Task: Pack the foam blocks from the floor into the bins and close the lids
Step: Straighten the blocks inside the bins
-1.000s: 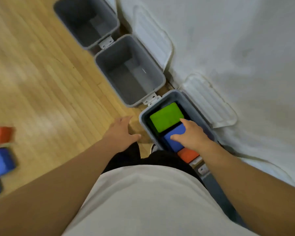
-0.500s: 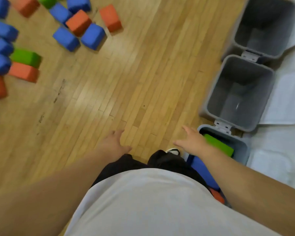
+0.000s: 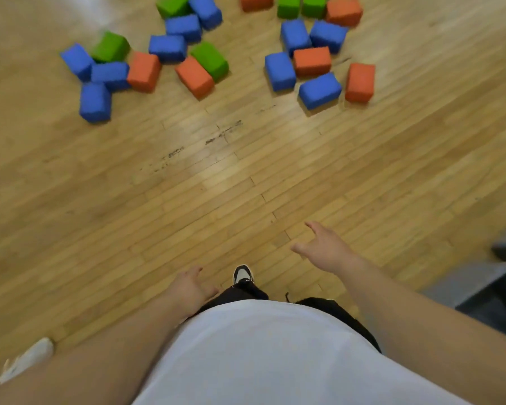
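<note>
The foam blocks [image 3: 320,94] from eleven to one o'clock are blue, green and orange-red. The floor [image 3: 129,200] is honey-brown wooden strips with dark scuff marks [image 3: 222,133]. The shirt [image 3: 260,355] is white, the trousers [image 3: 237,293] black, the shoe [image 3: 242,273] black-and-white, and the bin [image 3: 479,280] at four o'clock grey.

We log dark scuff marks [image 3: 193,147] on pale wood boards [image 3: 377,176], mid-scene | black-and-white shoe [image 3: 242,273] near centre, toe pointing far | white shoe [image 3: 27,358] near left, blurred | white shirt [image 3: 260,355] above dark trousers [image 3: 333,314], nearest us
</note>
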`<state>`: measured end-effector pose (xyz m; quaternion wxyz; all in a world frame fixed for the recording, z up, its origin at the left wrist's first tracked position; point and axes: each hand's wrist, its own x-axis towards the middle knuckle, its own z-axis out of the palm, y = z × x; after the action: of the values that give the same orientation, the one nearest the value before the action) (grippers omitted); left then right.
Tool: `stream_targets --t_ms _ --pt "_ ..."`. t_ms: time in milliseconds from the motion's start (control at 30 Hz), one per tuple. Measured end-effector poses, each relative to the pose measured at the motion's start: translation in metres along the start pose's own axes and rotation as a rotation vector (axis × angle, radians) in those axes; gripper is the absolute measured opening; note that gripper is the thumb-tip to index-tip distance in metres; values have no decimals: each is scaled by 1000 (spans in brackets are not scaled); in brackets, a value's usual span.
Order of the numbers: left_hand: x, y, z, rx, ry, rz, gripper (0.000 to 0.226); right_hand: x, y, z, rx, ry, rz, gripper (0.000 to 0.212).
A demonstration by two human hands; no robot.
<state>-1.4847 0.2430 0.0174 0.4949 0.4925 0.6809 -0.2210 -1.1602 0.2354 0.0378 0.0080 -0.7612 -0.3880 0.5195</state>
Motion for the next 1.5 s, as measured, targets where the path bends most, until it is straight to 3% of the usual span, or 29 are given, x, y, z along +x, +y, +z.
stream_targets --t_ms 67,267,500,767,900,1233,1500 --pt "12 -5 -23 -31 -12 -12 80 11 -27 3 -51 -17 22 90" --pt "51 30 -94 -100 65 92 82 61 -88 -8 -97 -83 135 99" --pt "117 93 -213 -279 169 202 73 173 -199 -51 -178 -132 138 80" --pt "176 89 -346 -469 206 -13 69 289 -377 -90 -376 -208 55 76" --pt "198 67 -395 -536 232 -119 74 328 -457 -98 -362 -202 -13 77" --pt "270 63 -509 -234 128 -91 74 376 -540 -88 -143 -147 -19 76" --pt "309 97 -558 -215 55 -16 74 396 -572 -91 -127 -141 35 75"
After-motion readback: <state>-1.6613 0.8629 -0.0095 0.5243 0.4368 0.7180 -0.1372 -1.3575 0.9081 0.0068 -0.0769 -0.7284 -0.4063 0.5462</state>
